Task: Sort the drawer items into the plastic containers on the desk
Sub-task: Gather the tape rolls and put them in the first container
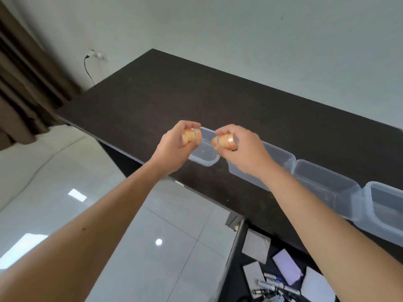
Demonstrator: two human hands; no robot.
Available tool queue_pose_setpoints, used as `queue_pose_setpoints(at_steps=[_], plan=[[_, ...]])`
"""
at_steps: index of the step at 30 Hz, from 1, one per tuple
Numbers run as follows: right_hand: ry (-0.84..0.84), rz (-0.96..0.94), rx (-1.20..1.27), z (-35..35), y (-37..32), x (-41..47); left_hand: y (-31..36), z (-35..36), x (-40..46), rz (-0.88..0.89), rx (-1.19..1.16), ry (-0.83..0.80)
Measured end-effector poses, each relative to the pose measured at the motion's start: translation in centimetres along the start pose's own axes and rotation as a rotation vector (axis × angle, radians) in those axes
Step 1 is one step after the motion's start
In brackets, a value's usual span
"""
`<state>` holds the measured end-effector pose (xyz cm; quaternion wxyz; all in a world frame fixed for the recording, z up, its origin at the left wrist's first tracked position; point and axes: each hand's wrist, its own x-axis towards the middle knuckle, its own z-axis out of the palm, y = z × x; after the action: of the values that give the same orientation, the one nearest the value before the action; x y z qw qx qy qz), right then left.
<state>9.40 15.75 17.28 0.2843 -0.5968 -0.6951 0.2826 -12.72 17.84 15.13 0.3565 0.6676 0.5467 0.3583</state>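
Holding position above the bench [152,101]: two bare hands, each closed on a small stack of orange tape rolls.

Left hand [174,147]: fingers wrapped around the left tape stack [192,135], rolls lying on their side, pale edge of one roll showing toward the right hand.

Right hand [242,149]: fingers and thumb pinched around the right tape stack [224,141], also on its side, its near end facing the left hand. The two stacks are close but apart.

Small clear container [204,159]: directly beneath and between both hands, open-topped, nothing visible inside; its far rim shows between the two stacks.

Second container [281,158]: under and just beyond the right hand and wrist, partly hidden by them.

Third container [327,182] and fourth container [383,205]: further along past the right forearm, set in a row, each touching or nearly touching its neighbour.

Open drawer [234,264]: below the right forearm, toward the person. Contents seen: grey cards [256,245], a pale lilac block [286,269], white markers [272,284], some batteries [261,292], a white pad [316,284]. Finer detail is too blurred to tell.

Beyond the left hand: brown curtain [26,83], wall socket with black cable [88,66]. Below the left forearm: glossy tiled floor [152,247].
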Motion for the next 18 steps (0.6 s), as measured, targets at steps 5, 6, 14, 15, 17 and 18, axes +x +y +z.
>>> queue_pose_setpoints(at_steps=[5, 6, 14, 15, 17, 18], plan=[[-0.064, -0.008, -0.074, 1.8, 2.1, 6.0, -2.3, 1.8, 4.0, -0.017, 0.008, 0.013], [-0.081, -0.017, -0.08, 2.1, 2.3, 6.8, -2.7, 2.0, 4.6, -0.005, 0.019, 0.01], [-0.121, -0.043, -0.023, 3.2, 3.5, 8.5, -4.5, 2.9, 5.9, 0.003, 0.018, 0.013], [-0.123, -0.044, -0.009, 3.2, 3.6, 8.4, -4.4, 3.0, 5.8, -0.01, 0.011, 0.01], [-0.124, -0.044, 0.033, 3.0, 3.6, 7.8, -4.4, 3.2, 5.5, -0.005, 0.014, 0.007], [-0.119, -0.042, 0.055, 2.9, 3.5, 7.5, -4.3, 3.2, 5.2, 0.005, 0.014, 0.009]])
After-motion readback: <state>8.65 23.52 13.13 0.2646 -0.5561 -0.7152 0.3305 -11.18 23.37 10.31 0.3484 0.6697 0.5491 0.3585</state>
